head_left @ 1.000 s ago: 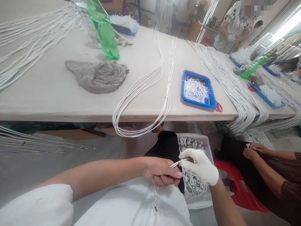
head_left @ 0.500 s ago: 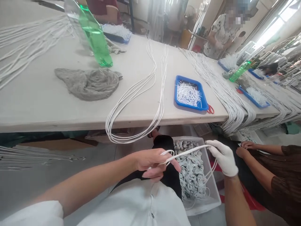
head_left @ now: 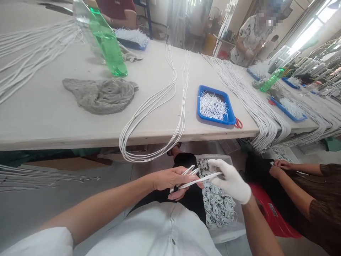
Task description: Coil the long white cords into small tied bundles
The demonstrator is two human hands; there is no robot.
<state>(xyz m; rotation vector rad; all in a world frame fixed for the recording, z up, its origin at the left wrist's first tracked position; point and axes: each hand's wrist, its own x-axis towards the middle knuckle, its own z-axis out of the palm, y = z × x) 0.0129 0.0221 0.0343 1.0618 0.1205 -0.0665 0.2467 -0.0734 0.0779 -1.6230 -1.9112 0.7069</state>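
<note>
My bare left hand (head_left: 174, 182) holds a small bundle of looped white cord (head_left: 189, 171) between thumb and fingers, above my lap. From it a doubled strand runs right into my right hand (head_left: 230, 179), which wears a white glove. The gloved fingers curve loosely round the strand; where it goes inside the palm is hidden. Beneath my right hand stands a white plastic bin (head_left: 231, 233) filled with coiled cord bundles (head_left: 220, 209). Ahead, several long white cords (head_left: 145, 106) lie on the table and hang in a loop over its front edge.
On the table (head_left: 87, 131) are a blue tray (head_left: 229, 115) of white cord scraps, red scissors (head_left: 239, 123), a grey cloth (head_left: 102, 95) and a green bottle (head_left: 110, 49). A co-worker's hands (head_left: 279, 168) are at right, beside a red stool (head_left: 275, 215). Other people are across the table.
My right hand has moved left and down, closer to my left hand, shortening the stretch of cord between them. More cord loops now show in my left hand.
</note>
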